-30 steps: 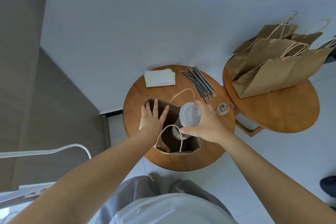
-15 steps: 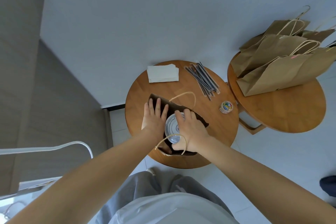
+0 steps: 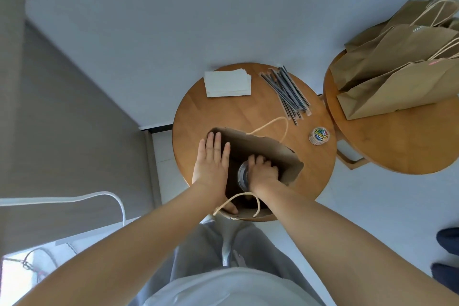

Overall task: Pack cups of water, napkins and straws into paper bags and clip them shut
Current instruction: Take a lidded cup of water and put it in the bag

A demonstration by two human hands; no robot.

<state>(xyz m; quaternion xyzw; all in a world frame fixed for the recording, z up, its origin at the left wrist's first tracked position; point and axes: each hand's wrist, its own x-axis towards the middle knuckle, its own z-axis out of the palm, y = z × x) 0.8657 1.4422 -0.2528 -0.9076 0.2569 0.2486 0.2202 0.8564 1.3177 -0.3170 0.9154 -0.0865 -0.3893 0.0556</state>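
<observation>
An open brown paper bag (image 3: 270, 151) stands on the round wooden table (image 3: 198, 117). My right hand (image 3: 263, 171) is deep inside it, fingers curled over the lid of a clear cup of water (image 3: 242, 176). My left hand (image 3: 212, 159) lies flat with straight fingers against the bag's left wall, thumb down at the near rim, holding the mouth wide. At the table's far side lie a stack of white napkins (image 3: 227, 82) and a bundle of dark straws (image 3: 288, 93). A small jar of coloured clips (image 3: 320, 135) stands at the right.
A second round table (image 3: 409, 141) on the right carries several brown paper bags (image 3: 402, 74) lying on their sides. A grey wall runs behind both tables. A white chair frame (image 3: 94, 196) curves at the left. My legs are below the near table edge.
My right hand has carried the cup from above the bag's mouth down into the bag. My left hand has stayed on the bag's left side.
</observation>
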